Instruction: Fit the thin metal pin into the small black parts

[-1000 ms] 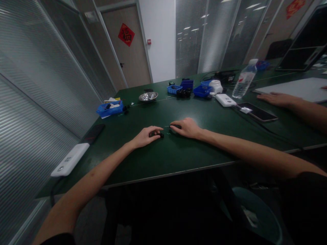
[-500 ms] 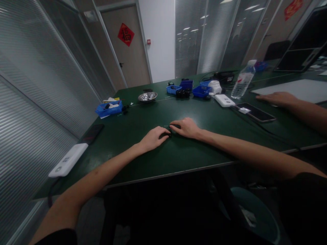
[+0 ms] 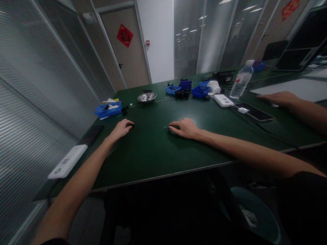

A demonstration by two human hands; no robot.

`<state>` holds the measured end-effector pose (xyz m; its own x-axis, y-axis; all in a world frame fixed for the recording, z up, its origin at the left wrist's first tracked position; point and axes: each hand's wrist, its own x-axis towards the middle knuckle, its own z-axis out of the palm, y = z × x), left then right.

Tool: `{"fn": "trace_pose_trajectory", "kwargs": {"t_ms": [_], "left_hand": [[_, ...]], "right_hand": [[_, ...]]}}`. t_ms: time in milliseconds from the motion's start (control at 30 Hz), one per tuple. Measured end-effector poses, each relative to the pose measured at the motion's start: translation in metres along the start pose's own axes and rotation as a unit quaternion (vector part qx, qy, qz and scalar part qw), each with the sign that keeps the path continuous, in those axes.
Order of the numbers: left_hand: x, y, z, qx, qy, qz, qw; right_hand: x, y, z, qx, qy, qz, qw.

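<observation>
My right hand [image 3: 186,128] rests on the green table [image 3: 150,149] with its fingers closed round a small screwdriver [image 3: 169,127]. The tool has a dark handle, and its thin bright shaft points left, lying close to the table top. Well to the left, my left hand [image 3: 120,130] is just above the table or touching it, thumb and fingers pinched on a small black part [image 3: 130,125]. Its exact shape is too dark and mostly covered by the fingers. Beyond that hand are a blue basket [image 3: 109,109] with small items and a shiny metal bowl [image 3: 147,98].
Blue bins [image 3: 200,92] and a tangle of black parts [image 3: 182,94] stand at the back. A water bottle [image 3: 241,81], a white power bank [image 3: 223,100] and a phone [image 3: 254,112] lie to the right, near another person's hand [image 3: 279,98]. Another white power bank [image 3: 68,161] is at left.
My left hand has moved left, away from my right hand, with the small black part in its fingers. My right hand stays in place with the screwdriver.
</observation>
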<state>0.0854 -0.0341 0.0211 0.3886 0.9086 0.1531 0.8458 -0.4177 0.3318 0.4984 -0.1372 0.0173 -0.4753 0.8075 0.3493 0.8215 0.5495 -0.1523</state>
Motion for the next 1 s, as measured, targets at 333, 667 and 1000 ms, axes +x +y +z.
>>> {"fn": "trace_pose_trajectory", "kwargs": {"t_ms": [333,667,1000], "left_hand": [[-0.013,-0.098,-0.029,0.072,0.075,-0.149,0.983],[-0.011,-0.091,-0.036,0.122,0.064,-0.156,0.978],[-0.014,-0.092,-0.037,0.090,0.099,-0.133,0.982]], "right_hand": [[-0.001,0.000,0.000,0.005,-0.001,-0.009,1.000],[0.000,0.000,0.000,-0.002,-0.009,-0.006,1.000],[0.000,0.000,0.000,-0.007,-0.008,-0.009,1.000]]}}
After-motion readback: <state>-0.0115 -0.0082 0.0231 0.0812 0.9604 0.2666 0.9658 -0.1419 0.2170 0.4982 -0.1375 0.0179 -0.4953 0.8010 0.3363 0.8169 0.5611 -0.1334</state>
